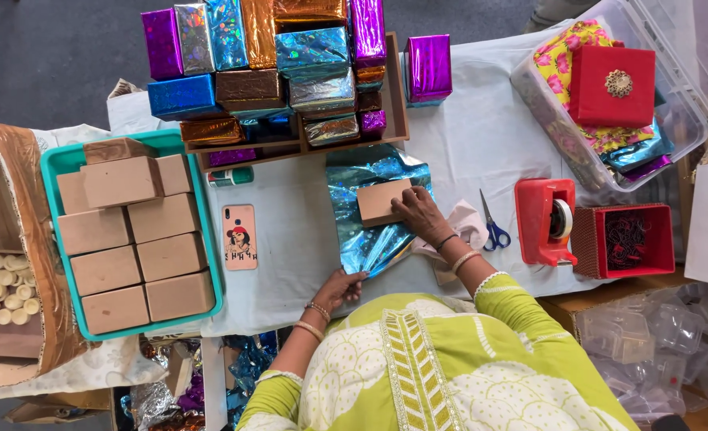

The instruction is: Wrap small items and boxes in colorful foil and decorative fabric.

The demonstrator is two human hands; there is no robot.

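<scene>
Head view: box [382,201] centred on foil [374,209], pinned flat under open right hand [419,214]; left hand [339,286] pinching foil's near edge. Best pulled taut, folded squarely over box.

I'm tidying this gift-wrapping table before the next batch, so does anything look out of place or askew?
Mostly orderly. One brown box in the teal tray lies tilted atop the neat rows. A phone sits on the work cloth beside the blue foil sheet. The left hand pinches the foil's edge; the right hand presses the cardboard box.
</scene>
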